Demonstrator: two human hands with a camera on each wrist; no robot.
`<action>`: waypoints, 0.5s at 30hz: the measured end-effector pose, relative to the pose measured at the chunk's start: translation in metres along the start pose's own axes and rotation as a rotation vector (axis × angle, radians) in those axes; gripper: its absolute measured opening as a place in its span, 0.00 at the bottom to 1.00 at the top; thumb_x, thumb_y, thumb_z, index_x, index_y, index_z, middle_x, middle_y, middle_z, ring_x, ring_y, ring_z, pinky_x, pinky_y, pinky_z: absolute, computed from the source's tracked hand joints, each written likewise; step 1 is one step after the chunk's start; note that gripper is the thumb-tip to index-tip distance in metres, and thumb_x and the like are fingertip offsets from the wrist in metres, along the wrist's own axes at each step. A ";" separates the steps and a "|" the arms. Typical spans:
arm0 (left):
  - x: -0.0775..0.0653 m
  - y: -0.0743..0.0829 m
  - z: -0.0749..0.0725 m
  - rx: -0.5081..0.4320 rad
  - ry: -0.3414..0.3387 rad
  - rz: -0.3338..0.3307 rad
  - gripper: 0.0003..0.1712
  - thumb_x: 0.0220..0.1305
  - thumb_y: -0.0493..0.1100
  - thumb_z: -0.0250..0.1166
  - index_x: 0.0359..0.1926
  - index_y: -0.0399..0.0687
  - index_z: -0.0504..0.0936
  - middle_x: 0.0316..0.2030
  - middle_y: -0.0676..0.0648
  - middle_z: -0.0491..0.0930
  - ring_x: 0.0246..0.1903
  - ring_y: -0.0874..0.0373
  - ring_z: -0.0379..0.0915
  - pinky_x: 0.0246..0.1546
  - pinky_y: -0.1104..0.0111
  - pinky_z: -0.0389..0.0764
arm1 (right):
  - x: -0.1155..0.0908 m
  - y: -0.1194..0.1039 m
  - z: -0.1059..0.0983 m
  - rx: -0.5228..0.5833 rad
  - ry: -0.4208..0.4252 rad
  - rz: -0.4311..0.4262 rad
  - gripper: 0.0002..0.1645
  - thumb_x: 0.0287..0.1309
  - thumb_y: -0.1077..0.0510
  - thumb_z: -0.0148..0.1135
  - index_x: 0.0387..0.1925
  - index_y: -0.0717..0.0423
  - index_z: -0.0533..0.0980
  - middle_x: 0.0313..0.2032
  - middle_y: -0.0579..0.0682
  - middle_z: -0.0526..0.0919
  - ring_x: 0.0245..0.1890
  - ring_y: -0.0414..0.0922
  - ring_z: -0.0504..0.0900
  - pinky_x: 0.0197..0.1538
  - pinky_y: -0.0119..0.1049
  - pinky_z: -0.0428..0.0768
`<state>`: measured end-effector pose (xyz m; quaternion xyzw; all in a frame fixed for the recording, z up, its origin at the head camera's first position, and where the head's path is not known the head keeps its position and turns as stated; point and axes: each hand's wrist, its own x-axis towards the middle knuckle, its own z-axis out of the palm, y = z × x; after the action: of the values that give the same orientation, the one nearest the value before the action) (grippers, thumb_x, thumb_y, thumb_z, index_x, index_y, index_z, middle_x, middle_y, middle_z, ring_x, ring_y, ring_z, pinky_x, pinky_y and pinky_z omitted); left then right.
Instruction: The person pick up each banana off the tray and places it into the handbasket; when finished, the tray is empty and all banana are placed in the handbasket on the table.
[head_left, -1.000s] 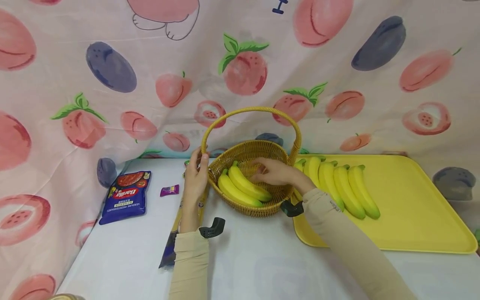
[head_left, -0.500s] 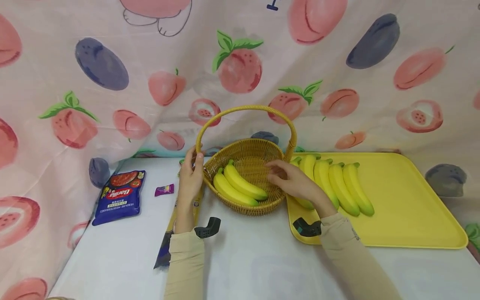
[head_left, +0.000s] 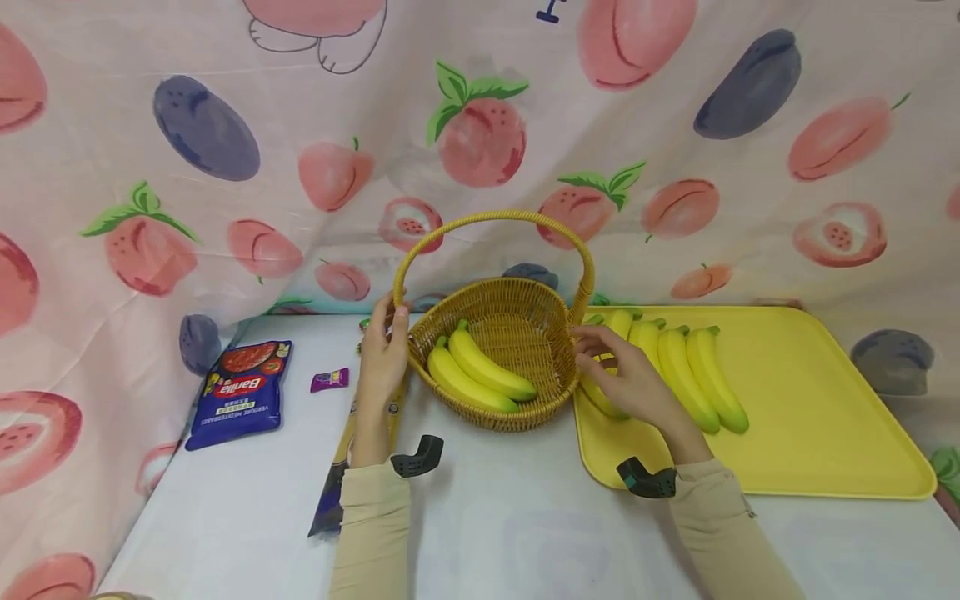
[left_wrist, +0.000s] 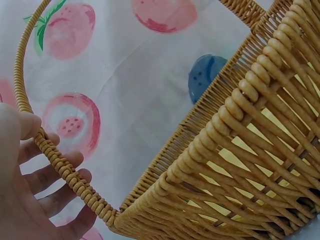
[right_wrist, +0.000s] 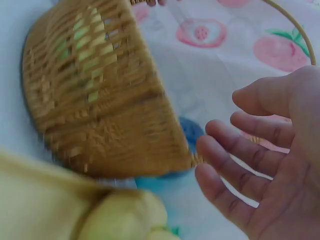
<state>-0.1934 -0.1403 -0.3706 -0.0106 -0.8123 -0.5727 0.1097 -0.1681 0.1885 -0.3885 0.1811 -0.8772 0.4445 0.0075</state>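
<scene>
Fruit-print cloth (head_left: 480, 33), 1, hangs beyond the fingers of the left hand (head_left: 382, 362) and right hand (head_left: 630, 379). White surface (head_left: 495, 517), 1, runs under everything; I see a wide stretch of it on the near side of the fingers, between the two forearms.

Yellow tray (head_left: 810, 400), 1, below and right of the right fingers. Raised rim all round; the bare part goes from the last banana out to the far right edge, so room there. Its left edge runs near the basket.

Wicker basket (head_left: 517, 333), 1, between the two sets of fingers. Left fingers loosely grasp its handle (head_left: 491, 215) at the lower left end, thumb one side, rest behind. Woven bottom shows in the basket's right half, the side nearest the right fingers.

Right fingers released, slightly bent, holding nothing, at the basket's right rim and above the tray bananas; can't tell if they touch the rim.

Long packet (head_left: 330, 504), 1, partly hidden under the left hand and forearm. Blue pouch (head_left: 238, 396), 1, well left of the left fingers, surface showing between.

Bananas, I count 7: 2 basket bananas (head_left: 491, 367), side by side between the hands, nearer the left fingers; 5 tray bananas (head_left: 716, 375) in a row, some partly covered by the right hand.

Black wrist devices (head_left: 647, 481), 2, one behind each hand's fingers. Purple packet (head_left: 330, 380), 1, just left of the left hand.
</scene>
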 end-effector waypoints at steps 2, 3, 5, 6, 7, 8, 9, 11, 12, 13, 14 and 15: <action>-0.003 0.006 -0.001 -0.002 -0.006 0.007 0.25 0.74 0.49 0.44 0.68 0.52 0.62 0.59 0.41 0.71 0.66 0.48 0.61 0.67 0.52 0.62 | -0.003 0.007 -0.004 -0.019 0.015 -0.005 0.25 0.68 0.53 0.51 0.63 0.54 0.66 0.48 0.54 0.78 0.49 0.46 0.76 0.50 0.46 0.76; -0.005 0.012 -0.002 -0.004 -0.009 0.005 0.25 0.74 0.47 0.44 0.68 0.49 0.62 0.59 0.39 0.71 0.66 0.47 0.60 0.67 0.51 0.62 | -0.005 0.010 -0.007 -0.029 0.023 -0.002 0.24 0.67 0.53 0.52 0.63 0.54 0.66 0.48 0.54 0.78 0.48 0.45 0.76 0.50 0.44 0.77; -0.008 0.018 -0.002 0.002 -0.011 0.006 0.24 0.74 0.46 0.44 0.68 0.47 0.61 0.59 0.38 0.71 0.66 0.46 0.60 0.67 0.51 0.62 | -0.009 0.017 -0.013 -0.058 0.041 0.010 0.24 0.68 0.52 0.51 0.62 0.53 0.66 0.47 0.54 0.78 0.48 0.44 0.76 0.49 0.41 0.77; -0.009 0.019 -0.002 0.007 -0.012 0.006 0.25 0.74 0.46 0.44 0.68 0.47 0.61 0.59 0.38 0.71 0.66 0.46 0.60 0.67 0.51 0.62 | -0.011 0.021 -0.016 -0.073 0.053 0.018 0.23 0.68 0.52 0.51 0.62 0.53 0.67 0.47 0.54 0.78 0.47 0.43 0.75 0.48 0.39 0.77; -0.010 0.020 -0.002 0.010 -0.011 0.006 0.25 0.74 0.45 0.44 0.68 0.47 0.61 0.59 0.38 0.71 0.66 0.45 0.60 0.67 0.51 0.62 | -0.013 0.024 -0.019 -0.086 0.063 0.026 0.23 0.68 0.52 0.51 0.61 0.53 0.67 0.47 0.54 0.78 0.47 0.41 0.75 0.48 0.37 0.77; -0.010 0.020 -0.002 0.012 -0.012 0.002 0.25 0.74 0.46 0.44 0.68 0.47 0.61 0.59 0.38 0.71 0.66 0.46 0.60 0.67 0.51 0.62 | -0.015 0.027 -0.022 -0.096 0.076 0.034 0.23 0.68 0.51 0.51 0.61 0.53 0.67 0.47 0.54 0.78 0.47 0.39 0.75 0.48 0.34 0.76; -0.010 0.020 -0.002 0.012 -0.012 0.001 0.25 0.74 0.46 0.43 0.69 0.47 0.61 0.59 0.38 0.71 0.66 0.46 0.60 0.67 0.52 0.62 | -0.017 0.030 -0.026 -0.105 0.088 0.042 0.23 0.68 0.51 0.51 0.61 0.53 0.67 0.48 0.54 0.78 0.46 0.37 0.74 0.47 0.31 0.76; -0.009 0.020 -0.001 0.010 -0.011 0.000 0.25 0.74 0.46 0.43 0.69 0.47 0.61 0.59 0.38 0.70 0.66 0.46 0.60 0.67 0.52 0.62 | -0.021 0.035 -0.033 -0.111 0.112 0.055 0.23 0.68 0.51 0.51 0.61 0.53 0.67 0.48 0.53 0.78 0.46 0.32 0.73 0.47 0.27 0.75; -0.009 0.019 -0.001 0.009 -0.010 0.001 0.25 0.74 0.46 0.43 0.69 0.47 0.61 0.59 0.38 0.70 0.66 0.46 0.59 0.67 0.52 0.62 | -0.022 0.037 -0.037 -0.112 0.123 0.059 0.24 0.68 0.51 0.51 0.61 0.54 0.67 0.48 0.53 0.78 0.46 0.30 0.72 0.46 0.25 0.74; -0.009 0.019 -0.001 0.009 -0.008 0.001 0.25 0.74 0.46 0.43 0.68 0.47 0.61 0.59 0.38 0.70 0.66 0.46 0.59 0.67 0.52 0.62 | -0.024 0.039 -0.041 -0.114 0.135 0.062 0.24 0.68 0.51 0.51 0.62 0.54 0.67 0.48 0.54 0.78 0.45 0.29 0.71 0.46 0.24 0.73; -0.009 0.019 -0.001 0.007 -0.007 0.002 0.25 0.74 0.46 0.43 0.68 0.48 0.61 0.59 0.38 0.70 0.66 0.46 0.59 0.67 0.52 0.62 | -0.025 0.041 -0.046 -0.114 0.147 0.068 0.24 0.67 0.51 0.51 0.62 0.54 0.67 0.48 0.54 0.78 0.45 0.27 0.70 0.46 0.23 0.73; -0.009 0.019 -0.001 0.005 -0.006 0.004 0.25 0.74 0.46 0.43 0.68 0.47 0.61 0.59 0.38 0.70 0.66 0.45 0.60 0.67 0.51 0.62 | -0.027 0.042 -0.050 -0.115 0.158 0.075 0.24 0.67 0.51 0.51 0.62 0.54 0.67 0.48 0.55 0.78 0.45 0.26 0.70 0.46 0.22 0.72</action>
<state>-0.1817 -0.1337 -0.3547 -0.0137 -0.8139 -0.5705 0.1088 -0.1637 0.2586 -0.3957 0.1117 -0.9042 0.4063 0.0704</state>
